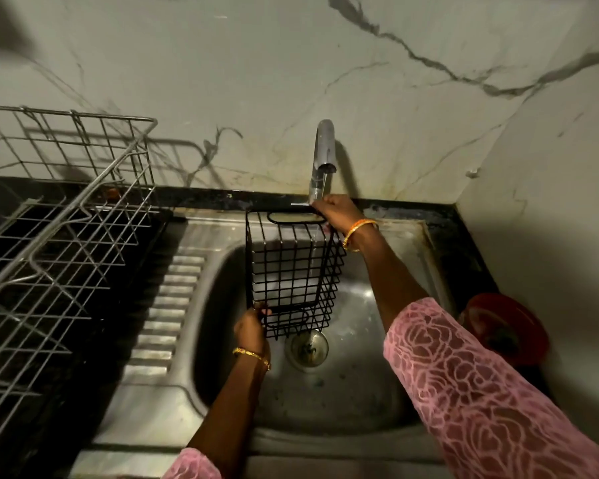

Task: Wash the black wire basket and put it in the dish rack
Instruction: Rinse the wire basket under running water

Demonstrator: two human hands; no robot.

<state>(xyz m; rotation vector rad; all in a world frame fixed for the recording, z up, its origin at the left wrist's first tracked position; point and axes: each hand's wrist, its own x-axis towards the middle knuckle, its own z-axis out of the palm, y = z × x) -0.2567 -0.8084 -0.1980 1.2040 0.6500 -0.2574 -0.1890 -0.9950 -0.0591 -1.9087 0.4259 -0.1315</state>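
Note:
The black wire basket (293, 271) hangs over the steel sink (357, 385), under the tap (323, 157). Water runs from the spout down through the basket. My left hand (251, 328) grips the basket's near lower corner. My right hand (336, 210) grips its far upper rim, right under the spout. The silver wire dish rack (59, 216) stands on the black counter to the left of the sink, and nothing shows in it.
A ribbed steel drainboard (166, 305) lies between the rack and the basin. The sink drain (306, 347) is just below the basket. A red plastic bowl (507, 328) sits on the counter at the right. A marble wall rises behind the tap.

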